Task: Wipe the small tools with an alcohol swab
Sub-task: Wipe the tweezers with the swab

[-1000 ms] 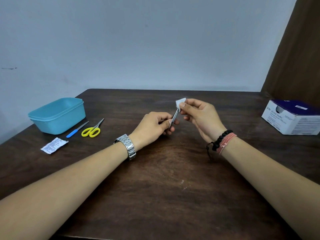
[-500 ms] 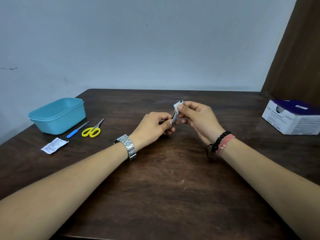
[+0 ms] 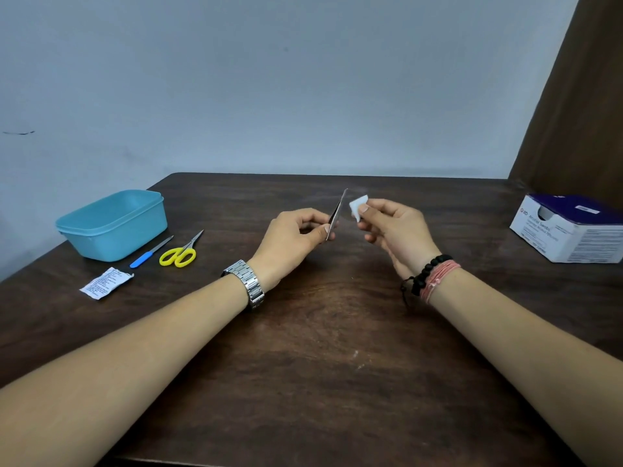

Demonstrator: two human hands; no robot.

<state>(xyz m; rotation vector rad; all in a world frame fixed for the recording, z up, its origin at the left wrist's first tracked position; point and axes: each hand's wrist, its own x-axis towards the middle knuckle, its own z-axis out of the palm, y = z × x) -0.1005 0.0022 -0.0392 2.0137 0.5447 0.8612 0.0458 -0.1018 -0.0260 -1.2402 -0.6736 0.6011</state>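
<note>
Spanning the view, a dark table (image 3: 320,365) carries a swab box (image 3: 569,230) at its right edge and a blue tub (image 3: 113,224) near its left edge, its inside hidden. Scissors (image 3: 180,254), file (image 3: 150,252) and wrapper (image 3: 106,283) lie beside the tub. Mid-table, the left hand (image 3: 293,237) pinches a metal tool (image 3: 337,214); the right hand (image 3: 394,230) pinches a swab (image 3: 358,205), just apart.

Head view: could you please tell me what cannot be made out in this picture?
- Thin metal tool: its lower end is hidden in the left hand; too slim and blurred to name.
- White alcohol swab: partly covered by the right hand pinching it.
- White and purple cardboard box: cut by the right edge; small print unreadable.
- White sachet: text too small.
- Turquoise plastic tub: its inside is hidden by the near wall.
</note>
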